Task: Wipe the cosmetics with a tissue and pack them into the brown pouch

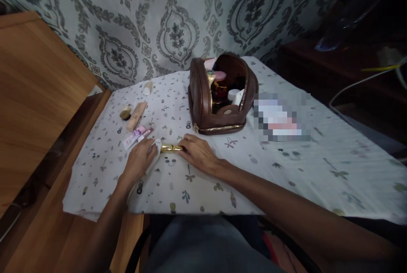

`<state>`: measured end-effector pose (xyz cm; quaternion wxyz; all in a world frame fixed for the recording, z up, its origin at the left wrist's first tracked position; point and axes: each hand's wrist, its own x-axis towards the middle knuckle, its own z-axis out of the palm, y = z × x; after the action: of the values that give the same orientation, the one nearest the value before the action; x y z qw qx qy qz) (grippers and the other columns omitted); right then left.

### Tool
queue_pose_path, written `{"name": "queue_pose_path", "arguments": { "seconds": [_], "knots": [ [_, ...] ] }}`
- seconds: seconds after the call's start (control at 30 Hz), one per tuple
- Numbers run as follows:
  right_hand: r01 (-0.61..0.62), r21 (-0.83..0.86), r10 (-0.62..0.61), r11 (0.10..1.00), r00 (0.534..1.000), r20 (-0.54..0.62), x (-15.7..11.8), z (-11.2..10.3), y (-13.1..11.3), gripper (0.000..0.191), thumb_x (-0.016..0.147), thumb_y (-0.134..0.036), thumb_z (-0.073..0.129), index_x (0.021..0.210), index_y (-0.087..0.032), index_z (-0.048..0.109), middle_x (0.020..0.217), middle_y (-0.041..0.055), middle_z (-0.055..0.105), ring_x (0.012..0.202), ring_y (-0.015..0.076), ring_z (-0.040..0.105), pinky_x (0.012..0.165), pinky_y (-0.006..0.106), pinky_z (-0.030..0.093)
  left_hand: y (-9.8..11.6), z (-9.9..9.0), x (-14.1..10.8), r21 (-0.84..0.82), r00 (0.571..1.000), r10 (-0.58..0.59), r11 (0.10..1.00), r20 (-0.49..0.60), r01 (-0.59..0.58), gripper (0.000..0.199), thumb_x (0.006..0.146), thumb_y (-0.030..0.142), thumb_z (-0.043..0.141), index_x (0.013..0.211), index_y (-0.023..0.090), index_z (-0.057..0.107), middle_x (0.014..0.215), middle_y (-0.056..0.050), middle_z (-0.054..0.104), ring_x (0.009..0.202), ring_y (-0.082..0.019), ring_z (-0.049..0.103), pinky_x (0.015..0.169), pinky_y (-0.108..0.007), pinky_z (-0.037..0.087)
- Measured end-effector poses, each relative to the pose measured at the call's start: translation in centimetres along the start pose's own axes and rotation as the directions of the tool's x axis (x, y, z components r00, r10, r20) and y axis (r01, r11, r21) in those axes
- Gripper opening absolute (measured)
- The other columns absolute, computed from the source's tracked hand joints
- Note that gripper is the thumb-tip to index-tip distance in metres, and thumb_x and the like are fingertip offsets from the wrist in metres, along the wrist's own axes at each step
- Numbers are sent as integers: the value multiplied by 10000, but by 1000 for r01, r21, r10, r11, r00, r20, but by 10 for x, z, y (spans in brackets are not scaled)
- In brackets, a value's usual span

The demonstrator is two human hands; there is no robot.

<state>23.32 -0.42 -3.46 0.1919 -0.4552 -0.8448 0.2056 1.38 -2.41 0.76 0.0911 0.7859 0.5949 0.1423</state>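
Note:
A slim, shiny gold cosmetic tube (171,148) lies level between my two hands, just above the patterned cloth. My right hand (199,153) pinches its right end, which looks dark where the fingers cover it. My left hand (140,157) is closed around a white tissue (156,154) wrapped at the tube's left end, so that end is hidden. Just beyond my left hand lie a purple-and-white tube (133,136) and a slim mauve tube (145,134). A beige squeeze tube (136,116) rests a little farther off.
An unzipped brown cosmetic bag (200,95) with several jars and packets stands at the back centre. A small round-lidded jar (125,112) and a small cream tube (148,88) are at the left. A pixelated flat item (280,118) lies right of the bag. A wooden cabinet (41,82) borders the left.

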Motion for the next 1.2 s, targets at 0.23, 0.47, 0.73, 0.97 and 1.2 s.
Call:
{"name": "queue_pose_path", "arguments": {
  "seconds": [0.23,0.47,0.73,0.97,1.2],
  "knots": [
    [79,120,-72,990,995,-64,-3,6,1,72,925,-177,631,995,-160,641,922,49,660,825,171,581,729,275,393,14,7,-13,39,976,71,997,-206,-64,252,997,276,403,1040,179,631,935,-79,608,915,-229,571,832,-356,452],
    [175,151,-157,973,980,-123,-4,11,4,55,907,-130,617,922,-182,605,883,16,617,781,144,557,688,248,366,30,15,-3,77,986,164,984,-34,-161,262,1004,246,365,834,195,559,863,-60,596,868,-226,531,809,-364,439],
    [201,173,-178,964,974,-137,-3,11,6,42,920,-144,597,929,-185,597,888,17,606,774,143,546,669,243,358,-9,15,-3,-77,998,-12,997,-67,7,306,991,312,360,715,216,452,742,-8,516,721,-180,502,689,-321,387],
    [143,437,-90,888,986,-139,-3,5,4,38,891,-196,630,900,-181,596,745,-26,579,667,117,509,659,234,361,0,12,-11,-139,979,188,971,-74,-196,303,1023,332,377,1117,173,617,1044,-91,647,1013,-235,573,916,-387,464],
    [54,739,22,672,995,-92,-1,7,3,200,856,-355,629,789,-203,519,648,-46,545,584,115,511,585,239,390,10,24,-8,-106,946,318,944,57,-311,439,951,237,489,1388,198,456,1268,-139,602,1179,-276,545,992,-456,478]
  ]
}}
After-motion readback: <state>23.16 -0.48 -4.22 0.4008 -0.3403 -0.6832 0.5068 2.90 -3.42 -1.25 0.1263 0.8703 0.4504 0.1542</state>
